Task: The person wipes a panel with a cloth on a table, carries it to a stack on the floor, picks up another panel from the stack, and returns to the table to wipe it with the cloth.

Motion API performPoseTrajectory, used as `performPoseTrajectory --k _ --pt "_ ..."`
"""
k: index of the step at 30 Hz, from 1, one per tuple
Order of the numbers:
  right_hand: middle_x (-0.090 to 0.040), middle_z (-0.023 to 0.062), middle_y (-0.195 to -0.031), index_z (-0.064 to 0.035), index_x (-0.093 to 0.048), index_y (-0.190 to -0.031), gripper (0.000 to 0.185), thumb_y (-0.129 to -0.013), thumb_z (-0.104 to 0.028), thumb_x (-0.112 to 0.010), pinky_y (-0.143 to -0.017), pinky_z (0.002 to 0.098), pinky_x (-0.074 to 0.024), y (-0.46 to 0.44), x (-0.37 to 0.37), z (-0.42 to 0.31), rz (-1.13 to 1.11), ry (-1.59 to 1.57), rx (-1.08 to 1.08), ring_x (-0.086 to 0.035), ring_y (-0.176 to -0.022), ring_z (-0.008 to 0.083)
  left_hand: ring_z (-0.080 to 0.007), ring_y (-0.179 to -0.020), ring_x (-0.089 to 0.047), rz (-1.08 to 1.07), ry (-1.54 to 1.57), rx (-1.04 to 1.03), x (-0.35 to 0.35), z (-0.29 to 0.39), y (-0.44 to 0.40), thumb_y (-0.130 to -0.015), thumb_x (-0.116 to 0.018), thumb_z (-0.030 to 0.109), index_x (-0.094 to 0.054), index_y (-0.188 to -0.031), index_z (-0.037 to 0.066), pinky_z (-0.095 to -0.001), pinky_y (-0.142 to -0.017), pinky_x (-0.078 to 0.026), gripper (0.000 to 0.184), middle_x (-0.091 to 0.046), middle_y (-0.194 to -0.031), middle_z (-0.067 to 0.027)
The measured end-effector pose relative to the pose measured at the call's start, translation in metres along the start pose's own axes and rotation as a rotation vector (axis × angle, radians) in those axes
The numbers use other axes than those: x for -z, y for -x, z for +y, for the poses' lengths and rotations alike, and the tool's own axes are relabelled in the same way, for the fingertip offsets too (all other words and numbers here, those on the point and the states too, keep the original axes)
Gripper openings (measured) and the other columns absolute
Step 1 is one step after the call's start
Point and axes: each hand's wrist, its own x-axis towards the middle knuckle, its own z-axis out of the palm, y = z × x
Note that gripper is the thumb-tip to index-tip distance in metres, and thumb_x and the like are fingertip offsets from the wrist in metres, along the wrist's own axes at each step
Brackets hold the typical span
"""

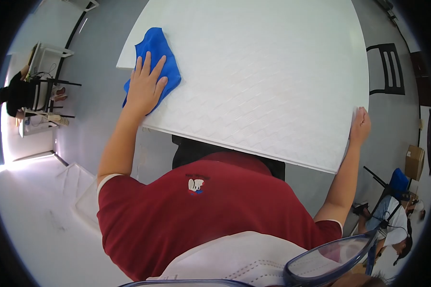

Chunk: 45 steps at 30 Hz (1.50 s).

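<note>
My left hand (146, 88) lies flat with its fingers spread on a blue cloth (159, 45). The cloth is crumpled on the left part of a large white table (273, 62) and reaches past its edge there. At the right side of the tabletop, my right hand (360, 126) is closed around the table's edge, fingers curled. Its palm side is hidden.
A dark chair (387, 69) stands beyond the table's right side. Far left, a person (21, 95) sits by white desks. At lower right are another seated person (395, 220) and a cardboard box (414, 162).
</note>
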Motion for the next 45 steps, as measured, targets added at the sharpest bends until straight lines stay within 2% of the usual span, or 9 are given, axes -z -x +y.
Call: performPoseTrajectory --k 7,17,20,21,25,34,40,41,45 --pt "-0.061 0.0149 -0.11 -0.002 -0.061 -0.108 0.04 -0.091 -0.034 -0.044 -0.088 0.0342 -0.042 0.001 0.007 -0.009 -0.032 0.078 -0.007 -0.056 -0.103 0.0291 -0.033 -0.129 -0.031 0.095 0.101 -0.044 -0.007 -0.004 -0.002 -0.091 -0.041 0.015 -0.043 -0.129 0.005 -0.0394 -0.103 -0.029 0.039 -0.033 -0.14 -0.0168" --pt "-0.061 0.0118 -0.111 -0.0049 -0.062 -0.108 0.04 -0.09 -0.036 -0.045 -0.089 0.0332 -0.0418 0.003 0.006 -0.006 -0.019 0.034 -0.054 -0.056 -0.105 0.0273 -0.0339 -0.124 -0.038 0.095 0.595 -0.076 0.027 0.033 0.029 -0.089 -0.041 0.008 -0.049 -0.122 0.003 -0.0366 -0.102 -0.031 0.034 -0.04 -0.135 -0.0153" --pt "-0.061 0.0117 -0.111 -0.0055 -0.062 -0.107 0.039 -0.09 -0.036 -0.045 -0.089 0.0332 -0.0417 0.002 0.006 -0.005 -0.022 0.042 -0.053 -0.056 -0.105 0.0272 -0.0338 -0.127 -0.034 0.076 0.518 -0.178 0.026 0.05 0.036 -0.088 -0.042 0.007 -0.048 -0.123 0.003 -0.0394 -0.103 -0.028 0.037 -0.039 -0.137 -0.0142" --pt "-0.061 0.0116 -0.111 -0.0057 -0.062 -0.107 0.039 -0.09 -0.036 -0.045 -0.089 0.0332 -0.0417 0.003 0.006 -0.005 -0.023 0.044 -0.05 -0.056 -0.105 0.0271 -0.0368 -0.13 -0.027 0.003 0.474 -0.203 0.023 0.053 0.036 -0.086 -0.049 0.015 -0.047 -0.127 0.01 -0.0496 -0.104 -0.023 0.042 -0.034 -0.14 -0.0129" --pt "-0.061 0.0116 -0.111 -0.0058 -0.063 -0.107 0.038 -0.09 -0.036 -0.045 -0.089 0.0332 -0.0417 0.003 0.009 -0.009 -0.026 0.028 -0.048 -0.056 -0.105 0.0272 -0.0425 -0.133 -0.015 -0.177 0.063 -0.213 0.034 0.089 0.038 -0.078 -0.057 0.034 -0.045 -0.13 0.025 -0.0627 -0.101 -0.014 0.055 -0.022 -0.146 -0.0131" --pt "-0.062 0.0136 -0.106 -0.0037 -0.062 -0.103 0.038 -0.089 -0.035 -0.047 -0.086 0.0356 -0.0432 0.002 0.006 -0.009 0.022 0.062 -0.032 -0.057 -0.1 0.03 -0.0322 -0.135 -0.019 -0.177 0.179 -0.208 0.027 0.091 0.033 -0.079 -0.058 0.023 -0.044 -0.132 0.019 -0.0511 -0.106 -0.017 0.054 -0.021 -0.147 -0.0114" --pt "-0.062 0.0133 -0.106 -0.0036 -0.062 -0.103 0.038 -0.088 -0.035 -0.047 -0.086 0.037 -0.0433 0.003 0.007 -0.006 0.033 0.08 0.029 -0.057 -0.099 0.0303 -0.0298 -0.126 -0.039 -0.001 0.433 -0.206 0.021 0.088 0.035 -0.079 -0.059 0.007 -0.058 -0.113 0.006 -0.0377 -0.101 -0.033 0.034 -0.045 -0.133 -0.0142" --pt "-0.062 0.0132 -0.105 -0.0038 -0.063 -0.102 0.037 -0.088 -0.035 -0.047 -0.086 0.037 -0.0434 0.004 0.006 -0.008 0.04 0.076 0.029 -0.057 -0.099 0.0303 -0.0288 -0.12 -0.047 0.074 0.468 -0.206 0.02 0.089 0.035 -0.078 -0.06 0.004 -0.061 -0.098 0.002 -0.0332 -0.095 -0.039 0.02 -0.052 -0.125 -0.0141" --pt "-0.063 0.013 -0.104 -0.0041 -0.064 -0.1 0.036 -0.088 -0.034 -0.048 -0.085 0.0368 -0.044 0.004 0.008 -0.009 0.061 0.049 0.046 -0.058 -0.098 0.0302 -0.0296 -0.116 -0.05 0.083 0.58 -0.244 0.017 0.098 0.032 -0.079 -0.058 0.001 -0.059 -0.091 0.0 -0.0338 -0.093 -0.04 0.012 -0.054 -0.122 -0.0149"
